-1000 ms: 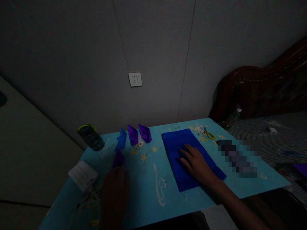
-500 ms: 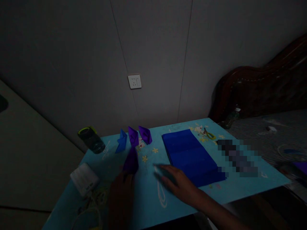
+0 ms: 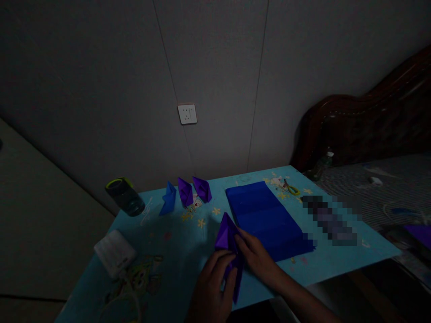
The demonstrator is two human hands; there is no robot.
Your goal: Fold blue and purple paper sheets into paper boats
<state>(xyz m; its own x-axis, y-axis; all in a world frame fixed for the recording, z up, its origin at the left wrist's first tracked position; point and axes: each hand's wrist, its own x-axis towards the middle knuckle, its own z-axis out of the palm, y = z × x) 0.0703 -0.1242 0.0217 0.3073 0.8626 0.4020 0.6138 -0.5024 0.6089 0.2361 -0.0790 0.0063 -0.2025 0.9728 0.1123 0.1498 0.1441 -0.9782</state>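
Note:
Both my hands hold a folded purple paper piece (image 3: 226, 234) above the near part of the light-blue table (image 3: 175, 242). My left hand (image 3: 210, 291) grips its lower part from below, fingers curled round it. My right hand (image 3: 257, 258) pinches its right side. Just right of them a stack of dark blue paper sheets (image 3: 266, 217) lies flat on the table. Three folded paper boats stand in a row at the far edge: a blue one (image 3: 169, 204) and two purple ones (image 3: 185, 192), (image 3: 202, 189).
A dark cup with a green rim (image 3: 124, 196) stands at the far left corner. A white box (image 3: 114, 252) and a cable lie at the left. Small scissors (image 3: 292, 189) lie at the far right edge. A bed with a wooden headboard (image 3: 363, 130) stands to the right.
My left hand carried the purple piece from the left side to the table's middle. My right hand left the blue sheets and came over to take hold of the piece.

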